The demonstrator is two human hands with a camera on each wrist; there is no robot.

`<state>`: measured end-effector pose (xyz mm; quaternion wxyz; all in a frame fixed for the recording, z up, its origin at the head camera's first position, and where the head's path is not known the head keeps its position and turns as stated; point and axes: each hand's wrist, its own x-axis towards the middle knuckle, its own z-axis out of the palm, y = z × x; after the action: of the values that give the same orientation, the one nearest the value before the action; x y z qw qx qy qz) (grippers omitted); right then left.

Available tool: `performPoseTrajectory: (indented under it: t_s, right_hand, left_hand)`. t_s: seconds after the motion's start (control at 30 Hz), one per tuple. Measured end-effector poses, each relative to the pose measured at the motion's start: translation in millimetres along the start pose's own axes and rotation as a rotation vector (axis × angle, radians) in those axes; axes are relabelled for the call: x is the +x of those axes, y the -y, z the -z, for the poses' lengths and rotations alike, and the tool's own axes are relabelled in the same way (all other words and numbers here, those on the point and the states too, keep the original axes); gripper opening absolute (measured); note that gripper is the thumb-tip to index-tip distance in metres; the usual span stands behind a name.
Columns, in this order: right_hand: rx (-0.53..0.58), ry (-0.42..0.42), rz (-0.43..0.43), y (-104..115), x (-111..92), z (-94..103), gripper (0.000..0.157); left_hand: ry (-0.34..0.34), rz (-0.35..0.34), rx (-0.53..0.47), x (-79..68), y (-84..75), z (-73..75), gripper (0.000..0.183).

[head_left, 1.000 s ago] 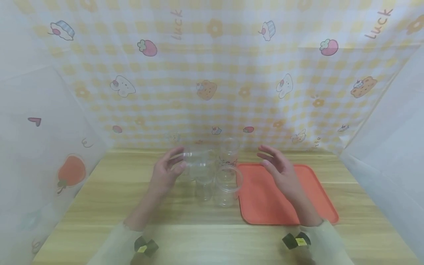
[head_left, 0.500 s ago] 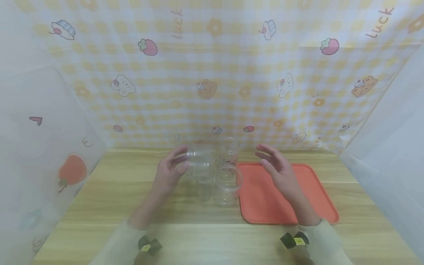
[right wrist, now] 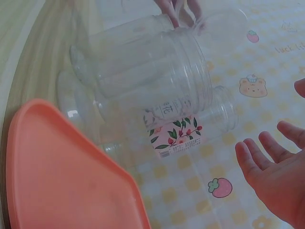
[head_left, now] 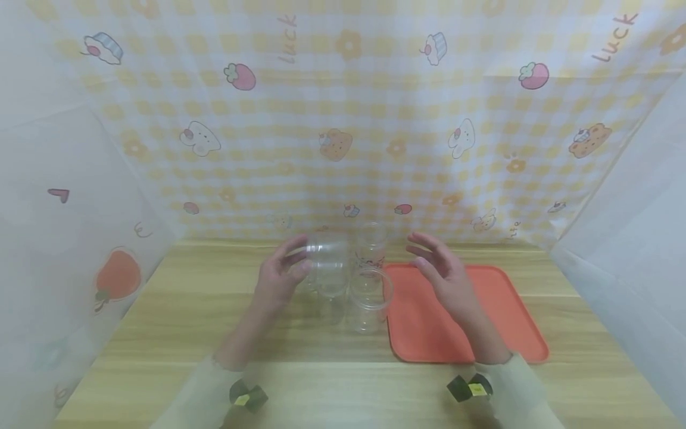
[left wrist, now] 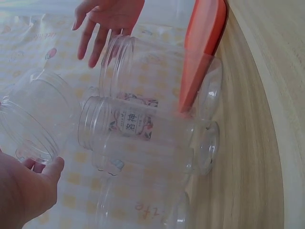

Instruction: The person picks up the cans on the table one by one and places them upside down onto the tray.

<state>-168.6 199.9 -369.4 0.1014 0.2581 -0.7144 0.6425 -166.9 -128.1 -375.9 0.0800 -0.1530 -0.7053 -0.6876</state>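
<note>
In the head view my left hand (head_left: 280, 280) grips a clear plastic jar (head_left: 329, 268) by its side, held above the wooden table among other clear jars. The left wrist view shows the thumb and fingers on this raised jar (left wrist: 38, 109), which is tilted. Beside it several clear jars stand upright; one jar (right wrist: 174, 136) bears a pink floral label. A wide-mouthed jar (head_left: 370, 319) is nearest me. My right hand (head_left: 442, 274) hovers over the tray's left part, fingers spread and slightly bent, holding nothing. Transparent walls overlap, so some jar outlines are hard to separate.
An orange-red tray (head_left: 429, 333) lies flat on the wooden table (head_left: 214, 393), just right of the jars. Behind the table hangs a yellow checked cloth (head_left: 300, 161) with cartoon prints. Pale sheets flank both sides.
My left hand has moved a little to the right with the jar in its grip. The right hand has drifted slightly left, toward the jars. Tray and standing jars have stayed put.
</note>
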Motion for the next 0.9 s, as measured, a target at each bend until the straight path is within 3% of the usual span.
performPoseTrajectory:
  t_s: [0.57,0.9]
  right_hand:
    - [0.018,0.011,0.012,1.0,3.7,-9.1,0.045]
    - [0.045,0.027,0.012,2.8,6.3,-15.4,0.046]
  left_hand:
    - [-0.001,-0.01,-0.01,4.1,0.5,-12.9,0.057]
    - [0.0,-0.05,-0.039,5.2,0.4,-19.3,0.056]
